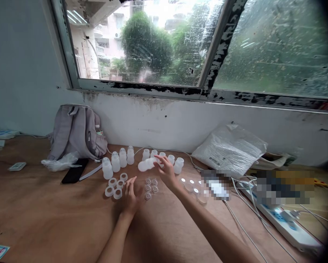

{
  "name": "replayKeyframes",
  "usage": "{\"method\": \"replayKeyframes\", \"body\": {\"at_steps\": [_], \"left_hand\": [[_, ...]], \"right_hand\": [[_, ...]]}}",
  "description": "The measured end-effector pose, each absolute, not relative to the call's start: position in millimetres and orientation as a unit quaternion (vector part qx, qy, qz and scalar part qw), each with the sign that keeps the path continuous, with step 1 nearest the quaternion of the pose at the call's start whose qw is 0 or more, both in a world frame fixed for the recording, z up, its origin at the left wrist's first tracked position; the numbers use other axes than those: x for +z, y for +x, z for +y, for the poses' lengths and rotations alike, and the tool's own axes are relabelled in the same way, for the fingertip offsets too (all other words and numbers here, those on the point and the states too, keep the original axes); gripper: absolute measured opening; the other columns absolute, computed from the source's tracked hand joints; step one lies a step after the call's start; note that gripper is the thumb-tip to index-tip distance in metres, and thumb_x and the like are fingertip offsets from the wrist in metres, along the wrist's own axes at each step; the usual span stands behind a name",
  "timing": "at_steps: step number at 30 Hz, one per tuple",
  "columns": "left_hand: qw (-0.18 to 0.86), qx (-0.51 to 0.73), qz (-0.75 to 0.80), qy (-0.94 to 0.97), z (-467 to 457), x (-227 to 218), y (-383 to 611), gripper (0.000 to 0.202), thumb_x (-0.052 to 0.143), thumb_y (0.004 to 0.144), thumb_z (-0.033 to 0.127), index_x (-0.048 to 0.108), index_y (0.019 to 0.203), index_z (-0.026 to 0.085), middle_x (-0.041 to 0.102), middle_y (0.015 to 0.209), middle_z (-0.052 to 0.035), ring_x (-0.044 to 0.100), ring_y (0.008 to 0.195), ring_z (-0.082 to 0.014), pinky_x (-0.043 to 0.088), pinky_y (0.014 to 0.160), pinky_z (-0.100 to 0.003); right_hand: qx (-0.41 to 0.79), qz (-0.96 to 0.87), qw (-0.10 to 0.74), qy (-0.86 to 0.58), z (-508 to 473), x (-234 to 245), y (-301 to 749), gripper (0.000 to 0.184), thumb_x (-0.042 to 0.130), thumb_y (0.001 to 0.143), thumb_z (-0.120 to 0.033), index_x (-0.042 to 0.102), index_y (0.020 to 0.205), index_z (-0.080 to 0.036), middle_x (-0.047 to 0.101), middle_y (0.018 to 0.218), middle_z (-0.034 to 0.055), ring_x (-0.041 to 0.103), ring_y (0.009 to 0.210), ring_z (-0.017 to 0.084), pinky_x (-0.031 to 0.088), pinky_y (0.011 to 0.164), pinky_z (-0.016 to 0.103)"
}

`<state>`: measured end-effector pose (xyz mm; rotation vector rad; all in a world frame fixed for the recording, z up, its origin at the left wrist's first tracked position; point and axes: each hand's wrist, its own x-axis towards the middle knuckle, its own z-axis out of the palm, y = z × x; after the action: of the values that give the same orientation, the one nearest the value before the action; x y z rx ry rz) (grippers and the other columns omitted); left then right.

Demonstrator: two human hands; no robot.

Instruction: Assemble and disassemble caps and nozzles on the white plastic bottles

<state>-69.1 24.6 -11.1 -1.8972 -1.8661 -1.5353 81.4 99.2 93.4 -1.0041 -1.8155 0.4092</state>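
Observation:
My right hand (165, 168) grips a translucent white bottle (146, 165) by one end, tilted on its side above the table. My left hand (130, 197) is over the table with fingers stretched out, nothing visible in it, its thumb side blurred. Just left of it lies a group of white plastic rings (117, 193). Between my hands are several small clear ring-shaped parts (147, 188). Behind them, bottles with caps (115, 162) stand upright on the left, and open-necked bottles (178, 166) stand on the right, some partly hidden by my right hand.
Flat discs (202, 199) lie right of my right forearm, beside a pixelated patch. A power strip (298, 233) with cables occupies the right. A grey backpack (73, 133), a black phone-like slab (75, 171) and a plastic bag (60, 162) sit left. A silvery package (232, 148) leans against the wall.

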Motion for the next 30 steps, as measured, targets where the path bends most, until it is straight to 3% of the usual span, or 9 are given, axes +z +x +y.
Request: {"method": "replayKeyframes", "body": {"at_steps": [3,10,17,23,30], "left_hand": [[0.021,-0.475,-0.616,-0.628,29,-18,-79,0.029,0.037,0.085,0.031,0.050,0.106,0.016,0.054,0.104,-0.0093,0.049,0.101,-0.0212,0.039,0.088,-0.040],[0.046,-0.457,-0.625,-0.631,33,-24,-85,0.022,0.041,0.082,0.022,0.053,0.100,0.016,0.056,0.098,-0.0091,0.050,0.095,-0.0228,0.041,0.083,-0.041],[0.056,-0.446,-0.635,-0.628,32,-21,-87,0.022,0.042,0.081,0.019,0.054,0.098,0.016,0.056,0.097,-0.0088,0.050,0.094,-0.0218,0.041,0.082,-0.038],[0.086,-0.412,-0.670,-0.611,28,-20,-84,0.022,0.045,0.077,0.018,0.057,0.096,0.018,0.058,0.097,-0.0085,0.050,0.093,-0.0242,0.037,0.082,-0.042],[0.094,-0.383,-0.689,-0.608,21,-19,-79,0.022,0.045,0.076,0.016,0.058,0.093,0.020,0.058,0.098,-0.0074,0.050,0.093,-0.0245,0.033,0.084,-0.045]], "right_hand": [[0.057,-0.809,0.426,-0.402,140,98,58,0.028,0.047,0.082,-0.025,0.055,0.109,-0.025,0.056,0.102,0.0055,0.047,0.096,0.021,0.037,0.085,0.033],[-0.031,-0.852,0.244,-0.461,191,90,19,0.030,0.044,0.084,-0.023,0.051,0.112,-0.024,0.058,0.104,0.0061,0.042,0.101,0.022,0.033,0.082,0.033],[-0.033,-0.860,0.211,-0.463,206,83,5,0.025,0.044,0.084,-0.022,0.053,0.107,-0.024,0.060,0.101,0.0072,0.043,0.101,0.023,0.030,0.081,0.034],[-0.027,-0.855,0.199,-0.479,211,85,-1,0.032,0.044,0.083,-0.021,0.044,0.115,-0.018,0.060,0.100,0.0110,0.043,0.104,0.025,0.031,0.080,0.034],[-0.010,-0.862,0.189,-0.471,213,82,8,0.042,0.047,0.081,-0.022,0.041,0.122,-0.024,0.053,0.116,0.0085,0.039,0.111,0.026,0.030,0.084,0.036]]}}
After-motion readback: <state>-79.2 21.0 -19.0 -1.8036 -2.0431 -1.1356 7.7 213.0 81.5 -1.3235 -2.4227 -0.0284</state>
